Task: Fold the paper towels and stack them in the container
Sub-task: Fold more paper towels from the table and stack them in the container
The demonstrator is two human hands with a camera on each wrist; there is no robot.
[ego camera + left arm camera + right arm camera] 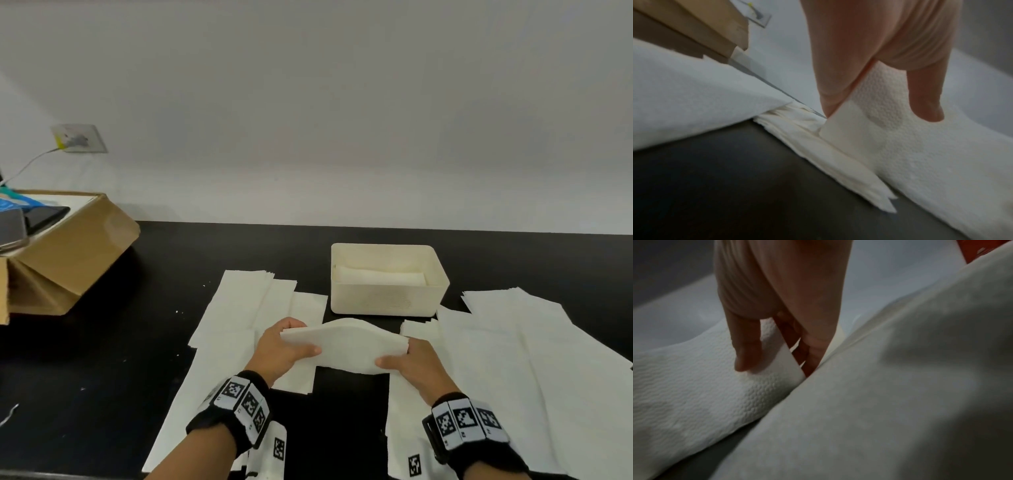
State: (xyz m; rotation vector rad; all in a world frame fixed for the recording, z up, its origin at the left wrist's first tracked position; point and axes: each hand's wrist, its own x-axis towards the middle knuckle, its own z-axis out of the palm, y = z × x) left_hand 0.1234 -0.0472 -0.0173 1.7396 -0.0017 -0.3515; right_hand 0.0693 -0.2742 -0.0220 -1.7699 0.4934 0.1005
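Note:
A folded white paper towel [346, 344] is held above the black table, bowed upward in the middle. My left hand [286, 346] pinches its left end, thumb on top and fingers behind. My right hand [409, 359] pinches its right end the same way. The left wrist view shows the embossed towel [900, 129] clamped between thumb and fingers; the right wrist view shows the towel [715, 378] likewise. A cream container [390, 301] stands just beyond the hands, with folded towels [376, 275] lying inside it.
Flat unfolded paper towels lie in overlapping rows on the left [236, 308] and on the right [534, 359] of the black table [102, 377]. An open cardboard box [72, 260] with dark items sits at the far left. A wall socket [80, 138] is behind it.

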